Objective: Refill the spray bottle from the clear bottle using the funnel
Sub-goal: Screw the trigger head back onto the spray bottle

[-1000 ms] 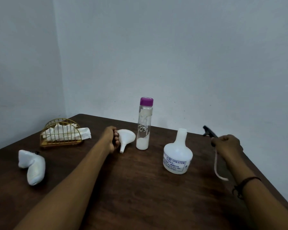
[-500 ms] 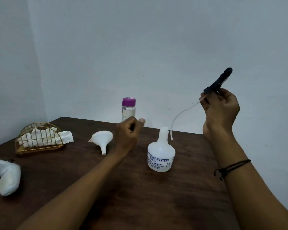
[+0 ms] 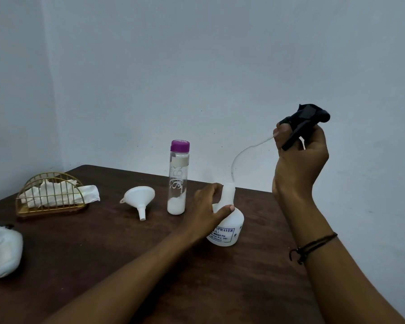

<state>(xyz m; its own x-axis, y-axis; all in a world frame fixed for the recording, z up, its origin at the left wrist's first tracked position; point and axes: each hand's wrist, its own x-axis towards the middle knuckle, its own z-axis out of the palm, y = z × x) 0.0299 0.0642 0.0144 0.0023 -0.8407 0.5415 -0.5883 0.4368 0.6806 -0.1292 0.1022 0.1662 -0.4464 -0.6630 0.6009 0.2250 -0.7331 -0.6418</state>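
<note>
Left hand wrapped round sprayer neck on table. Right hand grips black trigger head, tube tip at bottle mouth. Looks like the capping step, tube going in. Funnel lying beside capped clear bottle. Next, I guess: feed tube down, seat head, twist.

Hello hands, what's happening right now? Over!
Left hand gripping spray bottle. Right hand holds black sprayer head, tube tip at bottle neck. Funnel lies unused; clear bottle capped.
</note>
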